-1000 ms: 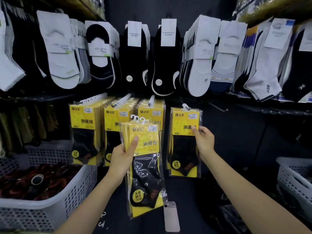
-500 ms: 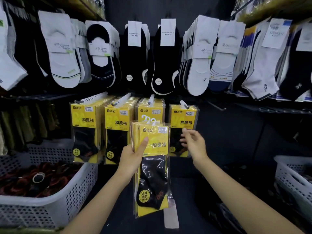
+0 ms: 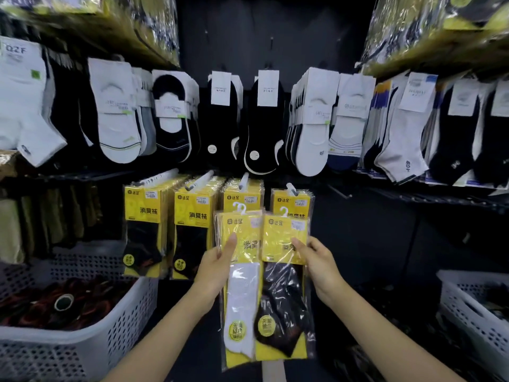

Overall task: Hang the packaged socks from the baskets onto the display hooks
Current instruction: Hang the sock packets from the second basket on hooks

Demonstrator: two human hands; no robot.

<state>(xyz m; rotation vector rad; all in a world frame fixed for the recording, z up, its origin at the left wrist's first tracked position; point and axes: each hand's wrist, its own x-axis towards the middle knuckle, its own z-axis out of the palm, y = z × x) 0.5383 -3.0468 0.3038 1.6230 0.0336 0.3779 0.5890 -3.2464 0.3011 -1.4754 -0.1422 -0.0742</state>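
The right hand pinches a black-sock packet by the right edge of its yellow card, fingers curled round it; the packet hangs upright, long axis vertical, with its white hanger at the top. Just beside it the left hand grips a small stack of packets with a white-sock packet in front and the thumb laid across the card; how many lie behind I cannot tell. Outward from the right hand, the rightmost display hook of the yellow row stands just above and behind the hanger, its prong pointing toward the person; a hung packet sits on it already. The right hand is the nearer to that hook; the move likely calls for lifting the hanger to the prong's tip, then pushing away along it.
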